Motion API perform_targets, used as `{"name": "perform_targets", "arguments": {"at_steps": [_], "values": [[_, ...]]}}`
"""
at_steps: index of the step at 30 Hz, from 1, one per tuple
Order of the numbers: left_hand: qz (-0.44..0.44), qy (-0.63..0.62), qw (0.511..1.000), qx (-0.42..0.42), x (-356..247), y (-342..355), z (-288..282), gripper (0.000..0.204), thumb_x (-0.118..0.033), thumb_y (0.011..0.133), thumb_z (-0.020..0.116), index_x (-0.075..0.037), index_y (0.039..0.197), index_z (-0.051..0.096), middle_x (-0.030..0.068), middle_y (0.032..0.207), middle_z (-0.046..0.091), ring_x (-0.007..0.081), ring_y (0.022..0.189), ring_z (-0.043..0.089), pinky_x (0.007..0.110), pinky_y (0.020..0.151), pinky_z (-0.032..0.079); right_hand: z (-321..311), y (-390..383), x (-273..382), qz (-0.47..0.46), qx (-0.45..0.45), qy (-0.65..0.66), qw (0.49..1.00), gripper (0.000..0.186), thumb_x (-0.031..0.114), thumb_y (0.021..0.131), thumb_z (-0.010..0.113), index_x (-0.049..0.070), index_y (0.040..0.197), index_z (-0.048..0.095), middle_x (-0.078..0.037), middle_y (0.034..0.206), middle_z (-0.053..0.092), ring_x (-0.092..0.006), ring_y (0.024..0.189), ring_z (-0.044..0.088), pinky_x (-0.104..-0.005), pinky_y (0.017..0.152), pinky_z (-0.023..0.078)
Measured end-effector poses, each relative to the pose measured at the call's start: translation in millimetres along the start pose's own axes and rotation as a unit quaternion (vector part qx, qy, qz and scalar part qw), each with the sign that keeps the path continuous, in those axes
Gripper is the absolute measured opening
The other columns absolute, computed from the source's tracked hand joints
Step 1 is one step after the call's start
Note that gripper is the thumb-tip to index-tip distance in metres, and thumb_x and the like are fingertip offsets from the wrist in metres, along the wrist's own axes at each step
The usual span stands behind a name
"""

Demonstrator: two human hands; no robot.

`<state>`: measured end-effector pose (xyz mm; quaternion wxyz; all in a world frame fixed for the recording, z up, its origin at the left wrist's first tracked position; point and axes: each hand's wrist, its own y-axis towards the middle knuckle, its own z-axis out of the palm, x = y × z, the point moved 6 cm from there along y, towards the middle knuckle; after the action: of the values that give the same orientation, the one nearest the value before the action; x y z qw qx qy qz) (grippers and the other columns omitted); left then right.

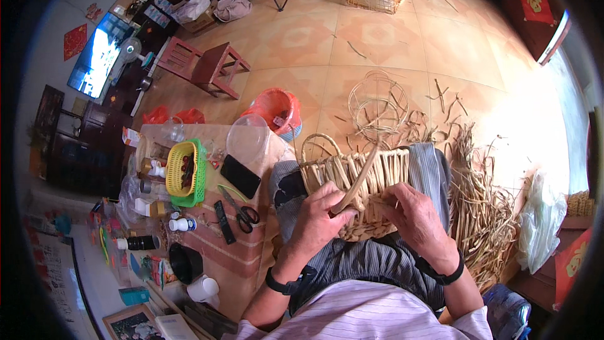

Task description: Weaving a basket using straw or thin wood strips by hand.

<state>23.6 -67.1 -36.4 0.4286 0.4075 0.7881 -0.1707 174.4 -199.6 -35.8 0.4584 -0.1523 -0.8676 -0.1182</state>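
Pinches a thick strand (363,179) with the left hand (322,211), pinches at the near side of the basket (395,165) with the right hand (414,214) — rests it on the lap (362,264), beside the desk (220,264).

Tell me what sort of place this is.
Probably a home living room, doubling as a craft spot: I see a lit television, a reddish wooden chair and a woven basket.
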Motion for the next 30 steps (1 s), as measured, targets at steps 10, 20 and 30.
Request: {"name": "perform_targets", "arguments": {"at_steps": [10,20,30], "values": [[0.068,0.047,0.996,0.019,5,8,-2,0.023,-0.013,0.083,0.083,-0.002,0.094,0.066,0.0096,0.084,0.057,0.0287,0.076,0.062,0.039,0.070,0.050,1,14,-10,-0.065,-0.042,-0.060,0.995,0.016,-0.004,0.085,0.064,0.001,0.095,0.053,-0.018,0.083,0.062,-0.0428,0.072,0.064,-0.0480,0.061,0.051],[0.006,-0.043,0.992,0.123,9,7,-12,0.022,-0.015,0.089,0.073,-0.003,0.086,0.055,0.0065,0.079,0.049,0.0219,0.073,0.053,0.035,0.072,0.044,-38,5,-48,-0.075,-0.060,-0.161,0.982,0.008,0.007,0.097,0.063,0.004,0.097,0.055,-0.014,0.074,0.062,-0.0356,0.063,0.065,-0.0423,0.054,0.052],[-0.009,0.099,0.995,0.033,-10,14,-1,0.020,-0.012,0.088,0.080,-0.004,0.092,0.062,0.0050,0.072,0.051,0.0205,0.067,0.054,0.035,0.068,0.047,-58,-10,-67,-0.064,-0.132,-0.235,0.961,0.010,0.007,0.095,0.066,0.007,0.099,0.057,-0.012,0.078,0.063,-0.0313,0.065,0.066,-0.0394,0.055,0.050]]}}
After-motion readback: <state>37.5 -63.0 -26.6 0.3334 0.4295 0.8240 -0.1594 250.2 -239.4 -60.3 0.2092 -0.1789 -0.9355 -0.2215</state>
